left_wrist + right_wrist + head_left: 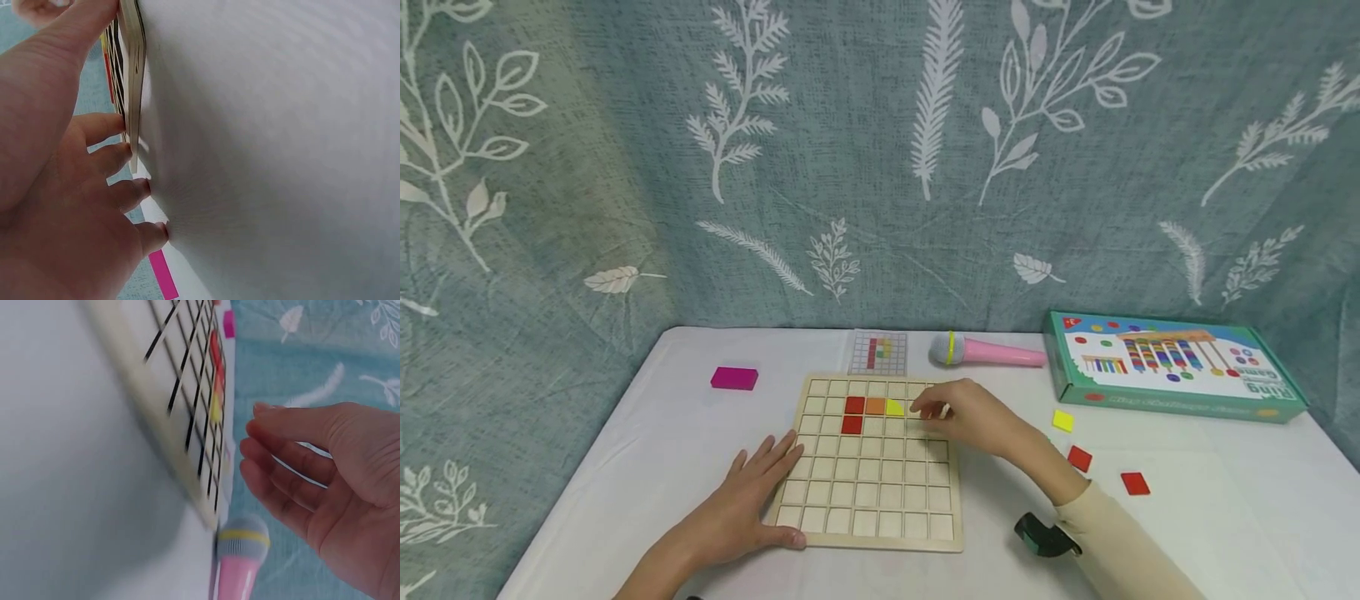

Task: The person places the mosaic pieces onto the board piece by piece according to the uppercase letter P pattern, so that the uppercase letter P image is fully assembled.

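Observation:
A pale wooden grid board (880, 543) lies flat on the table. In its upper rows sit two red tiles (852, 425), an orange tile (876, 406) and a yellow tile (894, 407) whose upper right corner is cut away. The left hand (748, 500) spreads along the board's left side, fingertips at the edge and thumb at the near left corner. Just right of the yellow tile, the right hand (966, 417) hovers over the board. Its fingers (275, 478) bend loosely, and nothing shows between them and the thumb in the right wrist view.
Behind the board lies a pattern card (878, 353) with a coloured grid. A pink toy microphone (1000, 352) and a green game box (1180, 367) stand at the back right. Loose yellow (1063, 420) and red tiles (1135, 483) lie to the right. A magenta block (734, 378) sits left.

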Tool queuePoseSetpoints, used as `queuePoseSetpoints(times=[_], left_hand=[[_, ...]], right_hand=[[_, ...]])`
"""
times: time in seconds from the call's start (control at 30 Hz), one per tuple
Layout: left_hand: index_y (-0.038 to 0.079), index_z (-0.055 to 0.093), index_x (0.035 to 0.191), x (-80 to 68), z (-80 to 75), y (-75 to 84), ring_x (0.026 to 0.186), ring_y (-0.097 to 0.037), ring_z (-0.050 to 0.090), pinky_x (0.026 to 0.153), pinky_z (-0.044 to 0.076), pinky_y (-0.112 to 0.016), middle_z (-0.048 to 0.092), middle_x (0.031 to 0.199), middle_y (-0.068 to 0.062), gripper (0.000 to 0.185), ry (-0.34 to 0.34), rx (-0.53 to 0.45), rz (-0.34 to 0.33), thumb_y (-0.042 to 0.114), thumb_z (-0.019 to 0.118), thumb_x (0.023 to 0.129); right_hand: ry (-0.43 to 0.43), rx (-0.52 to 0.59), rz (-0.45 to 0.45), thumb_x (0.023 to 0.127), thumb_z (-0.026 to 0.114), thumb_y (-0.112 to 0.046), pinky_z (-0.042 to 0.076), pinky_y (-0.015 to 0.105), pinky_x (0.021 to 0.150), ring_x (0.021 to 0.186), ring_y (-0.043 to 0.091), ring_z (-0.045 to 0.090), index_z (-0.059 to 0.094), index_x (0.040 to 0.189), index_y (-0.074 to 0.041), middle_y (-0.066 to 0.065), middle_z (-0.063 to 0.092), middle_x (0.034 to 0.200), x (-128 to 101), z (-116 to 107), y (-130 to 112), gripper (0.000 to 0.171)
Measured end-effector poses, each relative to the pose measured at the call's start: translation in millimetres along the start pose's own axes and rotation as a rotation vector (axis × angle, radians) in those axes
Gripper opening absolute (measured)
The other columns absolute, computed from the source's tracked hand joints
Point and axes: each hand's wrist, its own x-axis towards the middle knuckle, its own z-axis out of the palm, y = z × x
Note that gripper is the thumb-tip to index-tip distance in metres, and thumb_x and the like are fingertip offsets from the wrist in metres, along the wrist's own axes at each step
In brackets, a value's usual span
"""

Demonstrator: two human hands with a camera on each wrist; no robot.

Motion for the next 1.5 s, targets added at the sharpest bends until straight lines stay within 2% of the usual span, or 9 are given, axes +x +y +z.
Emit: queuePoseSetpoints(times=[0.33,0.53,0.8,1.1,1.23,1.5], left_hand=[[0.0,0.036,0.149,-1.4,-0.7,-0.3,0.145,-0.047,0.015,0.112,0.007,-0.068,0.025,0.159,-0.018,0.113,0.005,0.013,0.02,0.059,0.08,0.064],[0.0,0.036,0.149,-1.2,-0.1,-1.1,0.145,-0.046,0.015,0.113,0.007,-0.067,0.024,0.16,-0.017,0.113,0.003,0.009,0.015,0.06,0.08,0.064],[0.0,0.036,0.149,-1.7,0.2,-1.4,0.145,-0.047,0.016,0.112,0.008,-0.068,0.026,0.159,-0.018,0.112,0.007,0.018,0.021,0.06,0.08,0.064],[0.0,0.036,0.149,-1.4,0.1,-1.8,0.145,-0.047,0.015,0.112,0.008,-0.068,0.025,0.159,-0.018,0.112,0.006,0.012,0.014,0.059,0.08,0.065],[0.0,0.036,0.149,-1.4,0.2,-1.1,0.146,-0.045,0.014,0.114,0.006,-0.066,0.024,0.16,-0.016,0.112,-0.003,-0.005,0.0,0.061,0.079,0.065],[0.001,0.036,0.15,-1.1,0.2,0.1,0.147,-0.044,0.013,0.114,0.005,-0.066,0.022,0.161,-0.014,0.112,0.0,-0.01,0.002,0.062,0.078,0.065]], right_hand=[[0.04,-0.003,0.053,0.085,0.071,0.0,0.056,0.027,0.072,0.082,0.009,0.062,0.071,0.105,-0.001,0.0,0.07,0.089,-53,-22,33,0.02],[0.003,0.024,0.129,0.088,0.071,-0.005,0.056,0.026,0.074,0.084,0.006,0.062,0.071,0.108,-0.004,-0.004,0.07,0.094,-84,-30,42,0.02],[-0.015,0.067,0.161,0.086,0.074,-0.008,0.055,0.024,0.07,0.08,0.003,0.06,0.072,0.106,-0.005,-0.006,0.069,0.088,-114,-36,56,0.02],[-0.05,0.164,0.198,0.079,0.081,-0.009,0.051,0.021,0.062,0.072,0.002,0.055,0.071,0.105,-0.005,-0.007,0.068,0.09,-132,-34,60,0.028],[-0.04,0.165,0.186,0.077,0.081,-0.007,0.051,0.021,0.061,0.07,0.002,0.053,0.071,0.105,-0.005,-0.008,0.066,0.09,-134,-30,59,0.03],[-0.038,0.107,0.186,0.077,0.081,-0.005,0.052,0.021,0.064,0.077,0.003,0.055,0.071,0.106,-0.005,-0.011,0.063,0.087,-134,-31,54,0.031]])
